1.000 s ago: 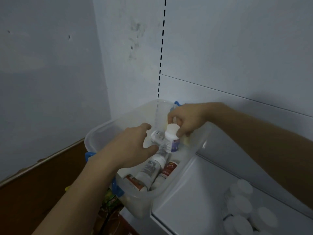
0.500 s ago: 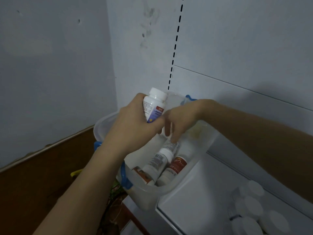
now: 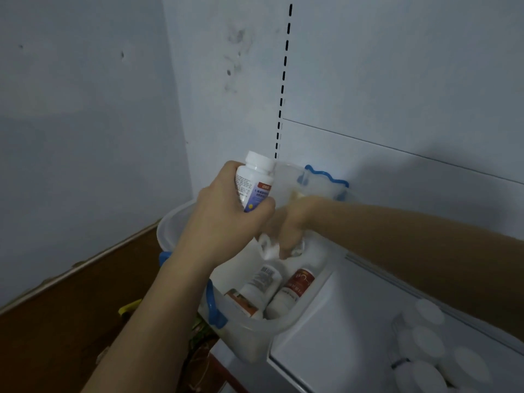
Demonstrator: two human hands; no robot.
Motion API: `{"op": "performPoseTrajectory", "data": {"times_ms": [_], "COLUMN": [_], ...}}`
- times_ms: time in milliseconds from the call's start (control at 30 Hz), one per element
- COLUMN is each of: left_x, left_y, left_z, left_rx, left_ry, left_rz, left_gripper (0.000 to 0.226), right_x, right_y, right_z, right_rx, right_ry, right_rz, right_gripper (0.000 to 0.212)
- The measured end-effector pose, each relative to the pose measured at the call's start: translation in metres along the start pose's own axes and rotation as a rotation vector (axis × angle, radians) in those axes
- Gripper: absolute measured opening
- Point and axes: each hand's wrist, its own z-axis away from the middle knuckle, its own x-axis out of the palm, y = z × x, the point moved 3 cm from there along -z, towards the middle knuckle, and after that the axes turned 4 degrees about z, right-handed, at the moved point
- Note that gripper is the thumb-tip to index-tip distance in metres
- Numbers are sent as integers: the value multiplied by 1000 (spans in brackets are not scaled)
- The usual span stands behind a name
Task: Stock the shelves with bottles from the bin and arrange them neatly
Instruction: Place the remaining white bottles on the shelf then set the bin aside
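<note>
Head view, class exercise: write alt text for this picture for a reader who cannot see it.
A person's left hand holds a white-capped bottle upright above a clear plastic bin, while the right hand, blurred, reaches down into the bin among more bottles. At lower right, white-capped bottles stand on a white shelf.

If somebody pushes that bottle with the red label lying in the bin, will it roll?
Probably a little. The red-label bottle is round and lies on its side, so it is apt to roll. But it looks wedged between another bottle and the bin wall, so it likely would not go far. It looks plastic, so probably not fragile.
</note>
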Motion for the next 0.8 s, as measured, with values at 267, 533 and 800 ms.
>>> {"op": "performPoseTrajectory", "data": {"times_ms": [267, 533, 800], "left_x": [-8, 73, 199], "left_y": [43, 104, 210], "left_z": [12, 56, 154], "left_rx": [93, 19, -109], "left_ry": [20, -371, -807], "left_rz": [171, 804, 1293], "left_gripper": [28, 25, 34], "right_x": [-2, 125, 303], "right_y": [42, 53, 49], "right_z": [135, 234, 367], "right_rx": [-351, -187, 314], "right_ry": [1026, 1458, 1798], "right_rz": [-1094, -1644, -1821], "right_gripper": [52, 46, 44]}}
